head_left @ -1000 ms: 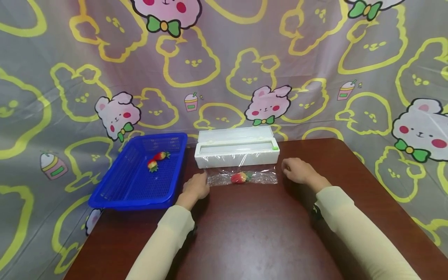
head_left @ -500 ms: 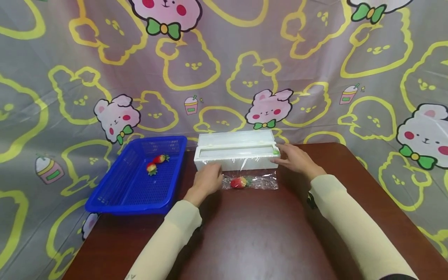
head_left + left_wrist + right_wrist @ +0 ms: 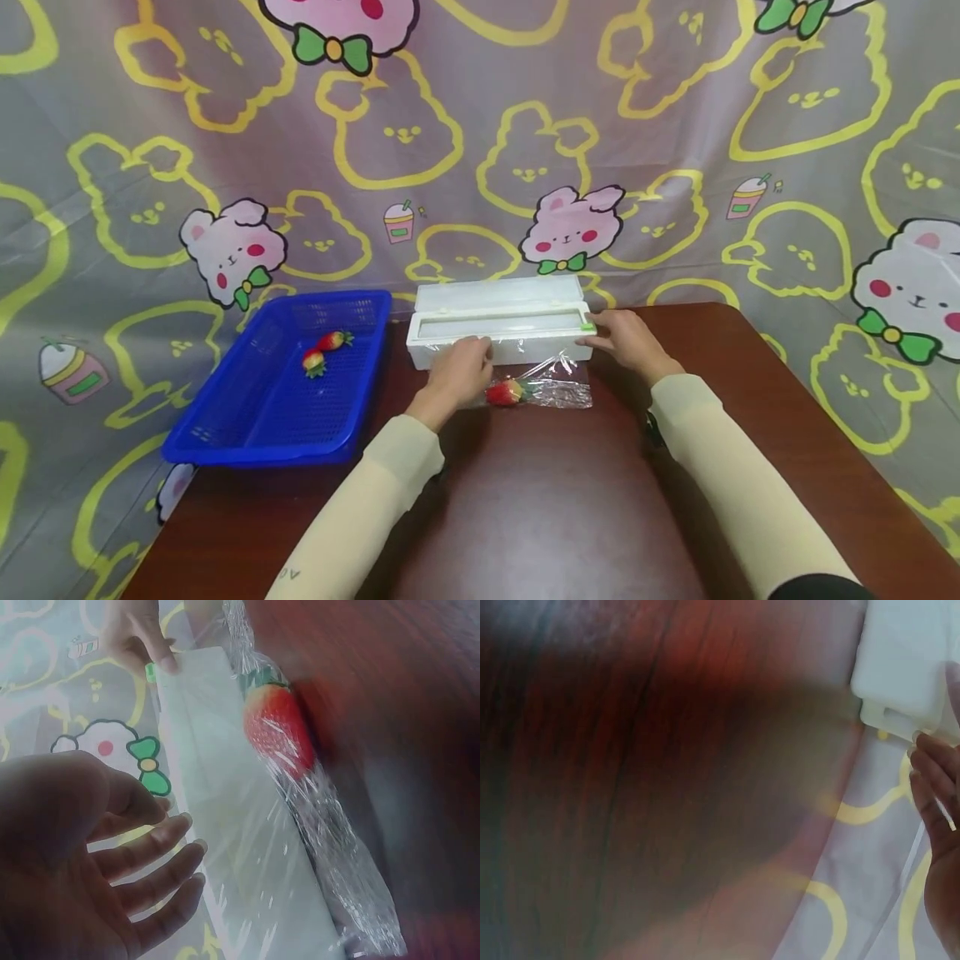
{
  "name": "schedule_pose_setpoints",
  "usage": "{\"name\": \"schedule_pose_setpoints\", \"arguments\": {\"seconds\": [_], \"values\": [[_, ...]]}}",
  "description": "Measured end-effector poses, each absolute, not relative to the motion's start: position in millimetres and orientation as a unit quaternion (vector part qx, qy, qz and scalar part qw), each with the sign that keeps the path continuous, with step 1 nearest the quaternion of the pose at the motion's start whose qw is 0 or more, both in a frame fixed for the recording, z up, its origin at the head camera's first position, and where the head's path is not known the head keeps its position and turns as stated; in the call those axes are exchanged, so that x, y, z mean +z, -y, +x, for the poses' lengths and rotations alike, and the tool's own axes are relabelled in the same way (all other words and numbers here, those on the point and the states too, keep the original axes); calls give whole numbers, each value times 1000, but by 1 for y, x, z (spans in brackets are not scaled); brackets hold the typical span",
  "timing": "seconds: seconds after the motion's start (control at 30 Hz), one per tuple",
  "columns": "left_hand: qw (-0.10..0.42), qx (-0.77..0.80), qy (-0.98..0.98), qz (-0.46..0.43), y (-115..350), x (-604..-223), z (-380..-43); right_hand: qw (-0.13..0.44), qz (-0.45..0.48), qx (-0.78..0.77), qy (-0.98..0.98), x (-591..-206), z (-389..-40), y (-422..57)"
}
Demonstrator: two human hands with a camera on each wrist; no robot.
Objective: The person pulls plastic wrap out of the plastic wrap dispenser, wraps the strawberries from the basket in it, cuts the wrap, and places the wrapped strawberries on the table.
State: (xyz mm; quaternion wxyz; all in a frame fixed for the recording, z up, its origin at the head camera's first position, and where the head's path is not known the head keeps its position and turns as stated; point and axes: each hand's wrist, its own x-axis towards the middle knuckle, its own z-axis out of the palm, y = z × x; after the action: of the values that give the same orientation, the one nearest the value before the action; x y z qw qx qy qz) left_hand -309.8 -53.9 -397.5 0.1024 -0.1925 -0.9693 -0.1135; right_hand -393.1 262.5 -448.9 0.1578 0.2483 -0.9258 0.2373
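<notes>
A white cling film box (image 3: 498, 352) stands with its lid (image 3: 498, 293) raised and a green slider (image 3: 588, 327) at its right end. Clear cling film (image 3: 566, 394) comes down its front and lies over a strawberry (image 3: 505, 392) on the table. My left hand (image 3: 457, 371) is over the box's front left part; in the left wrist view its fingers (image 3: 161, 847) are loosely bent, tips near the box edge, nothing between them. My right hand (image 3: 630, 337) holds the box's right end, thumb in front and fingers behind; the right wrist view shows these fingers (image 3: 934, 769) at the end.
A blue plastic basket (image 3: 273, 454) with two strawberries (image 3: 324, 350) stands on the left of the brown table (image 3: 540, 508). Behind the table hangs a grey curtain (image 3: 465, 200) with cartoon prints.
My left hand has moved right and up, from the film's left end to the box's front. My right hand has moved from the table beside the film onto the box's right end.
</notes>
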Motion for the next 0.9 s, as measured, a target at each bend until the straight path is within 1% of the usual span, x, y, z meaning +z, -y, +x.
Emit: {"name": "schedule_pose_setpoints", "arguments": {"seconds": [0.1, 0.23, 0.37, 0.57, 0.67, 0.9], "values": [[100, -116, 967, -201, 46, -396, -314, 173, 245, 246, 922, -451, -396, -263], [82, -132, 961, -228, 28, -396, -320, 164, 234, 262, 922, -451, -398, -263], [59, -152, 952, -257, -1, -394, -330, 166, 233, 276, 918, -452, -400, -263], [63, -183, 939, -286, -50, -391, -358, 184, 256, 280, 907, -452, -404, -264], [63, -193, 938, -279, -70, -393, -369, 188, 270, 275, 903, -451, -406, -263], [76, -204, 950, -224, -102, -401, -383, 206, 284, 265, 898, -452, -407, -269]]}}
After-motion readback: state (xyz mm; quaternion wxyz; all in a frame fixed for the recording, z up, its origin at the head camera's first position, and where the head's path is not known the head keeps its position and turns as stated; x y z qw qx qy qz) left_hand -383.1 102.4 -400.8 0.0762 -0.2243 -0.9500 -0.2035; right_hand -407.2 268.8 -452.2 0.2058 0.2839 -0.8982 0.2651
